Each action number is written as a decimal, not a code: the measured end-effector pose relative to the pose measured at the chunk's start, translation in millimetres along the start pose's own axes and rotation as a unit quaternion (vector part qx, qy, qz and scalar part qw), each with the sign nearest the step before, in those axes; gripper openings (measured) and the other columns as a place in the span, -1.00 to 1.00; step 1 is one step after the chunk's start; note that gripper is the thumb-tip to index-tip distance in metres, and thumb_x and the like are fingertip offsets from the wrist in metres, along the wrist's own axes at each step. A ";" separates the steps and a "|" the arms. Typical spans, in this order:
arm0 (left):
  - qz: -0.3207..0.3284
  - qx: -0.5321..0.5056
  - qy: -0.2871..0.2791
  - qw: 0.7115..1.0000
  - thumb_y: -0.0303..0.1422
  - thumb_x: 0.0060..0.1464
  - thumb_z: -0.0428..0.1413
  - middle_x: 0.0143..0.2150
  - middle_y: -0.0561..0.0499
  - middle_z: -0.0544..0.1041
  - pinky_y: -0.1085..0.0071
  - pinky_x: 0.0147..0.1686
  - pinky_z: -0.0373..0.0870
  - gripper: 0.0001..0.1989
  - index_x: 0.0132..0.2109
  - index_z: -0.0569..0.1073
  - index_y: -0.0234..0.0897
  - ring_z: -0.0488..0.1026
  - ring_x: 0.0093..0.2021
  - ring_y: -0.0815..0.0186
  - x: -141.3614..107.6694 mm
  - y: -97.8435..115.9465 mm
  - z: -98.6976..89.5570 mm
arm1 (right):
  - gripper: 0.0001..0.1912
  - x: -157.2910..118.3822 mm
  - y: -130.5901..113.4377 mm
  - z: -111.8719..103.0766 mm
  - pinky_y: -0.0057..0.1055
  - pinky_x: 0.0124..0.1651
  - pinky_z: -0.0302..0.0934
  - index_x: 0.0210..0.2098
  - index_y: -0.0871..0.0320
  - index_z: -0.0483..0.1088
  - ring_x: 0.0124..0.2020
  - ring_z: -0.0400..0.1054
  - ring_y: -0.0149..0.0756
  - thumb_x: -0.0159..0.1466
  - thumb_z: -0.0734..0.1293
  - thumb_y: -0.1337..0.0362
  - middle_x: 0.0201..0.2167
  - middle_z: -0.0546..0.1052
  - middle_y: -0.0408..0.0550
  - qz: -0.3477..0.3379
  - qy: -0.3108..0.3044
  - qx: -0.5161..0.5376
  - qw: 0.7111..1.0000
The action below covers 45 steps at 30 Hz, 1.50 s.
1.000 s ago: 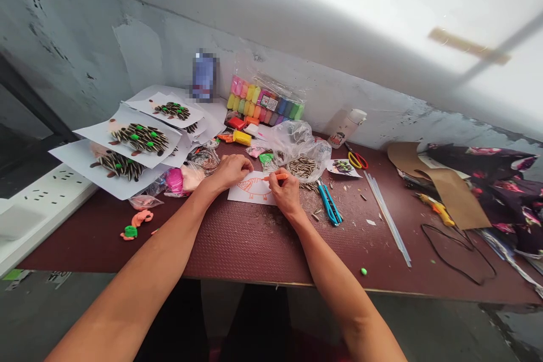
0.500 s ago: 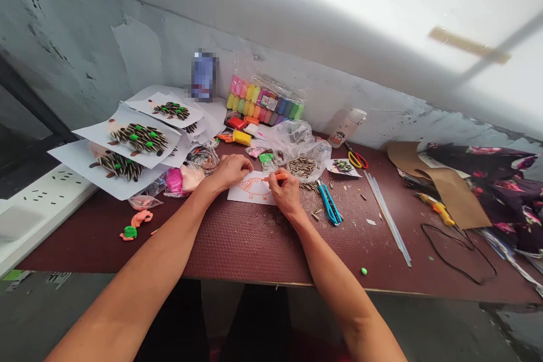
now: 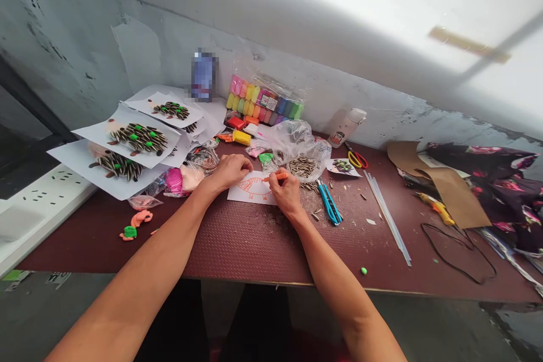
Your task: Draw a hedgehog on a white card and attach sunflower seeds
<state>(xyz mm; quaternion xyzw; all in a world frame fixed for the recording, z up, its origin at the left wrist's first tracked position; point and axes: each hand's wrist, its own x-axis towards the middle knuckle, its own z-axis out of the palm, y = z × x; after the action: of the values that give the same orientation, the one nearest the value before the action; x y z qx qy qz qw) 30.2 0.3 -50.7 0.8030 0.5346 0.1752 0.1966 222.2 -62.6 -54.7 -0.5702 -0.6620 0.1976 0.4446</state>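
My right hand (image 3: 286, 189) is closed around an orange marker (image 3: 275, 178), its tip on a small white sheet of paper (image 3: 236, 195). On that sheet is an orange line drawing (image 3: 251, 185) of a rounded animal with short legs and a patterned body. At the sheet's upper left corner, my left hand (image 3: 233, 169) has its fingers bent together and holds the paper against the table; its fingertips are partly hidden. Just beyond my right hand, sunflower seeds (image 3: 302, 166) lie in and around a clear plastic bag (image 3: 292, 137).
Sheets with seed-covered hedgehogs (image 3: 138, 138) are piled at the left. A pack of coloured clay (image 3: 265, 103) leans on the wall. Right of my hands lie a blue utility knife (image 3: 330, 203), scissors (image 3: 357, 158), clear glue sticks (image 3: 388, 220) and a yellow glue gun (image 3: 439, 207) with a cord.
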 end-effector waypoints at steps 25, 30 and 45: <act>0.001 0.007 0.005 1.000 -0.41 0.07 0.08 -0.12 -0.01 0.71 0.24 0.04 0.39 -0.71 -0.17 0.69 -0.14 0.58 -0.05 0.12 0.1 -0.4 0.7 | -0.68 -2.7 -4.0 0.7 -0.44 -0.43 0.11 -0.52 0.10 0.35 -0.60 0.26 -0.39 0.31 0.22 0.12 -0.63 0.43 -0.17 -0.010 -0.025 -0.015 1.000; 0.003 -0.004 0.000 1.000 -0.40 0.07 0.08 -0.12 -0.04 0.71 0.20 0.05 0.40 -0.71 -0.17 0.69 -0.16 0.59 -0.07 0.11 0.0 -0.7 0.3 | -0.68 -1.9 -2.8 1.1 -0.45 -0.43 0.10 -0.54 0.09 0.31 -0.59 0.25 -0.39 0.29 0.22 0.11 -0.64 0.40 -0.19 -0.008 -0.010 -0.017 1.000; 0.000 -0.002 0.002 1.000 -0.41 0.09 0.08 -0.09 -0.03 0.70 0.19 0.08 0.38 -0.72 -0.18 0.68 -0.17 0.58 -0.03 0.10 -0.7 0.1 -0.4 | -0.68 -2.3 -6.0 1.8 -0.45 -0.45 0.07 -0.56 0.09 0.29 -0.61 0.20 -0.41 0.27 0.21 0.10 -0.65 0.39 -0.19 -0.008 -0.018 0.000 1.000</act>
<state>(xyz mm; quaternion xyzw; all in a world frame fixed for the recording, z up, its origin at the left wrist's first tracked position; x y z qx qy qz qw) 29.9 -0.4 -50.3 0.8020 0.5349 0.1781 0.1972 217.2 -65.9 -51.9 -0.5610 -0.6746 0.2043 0.4341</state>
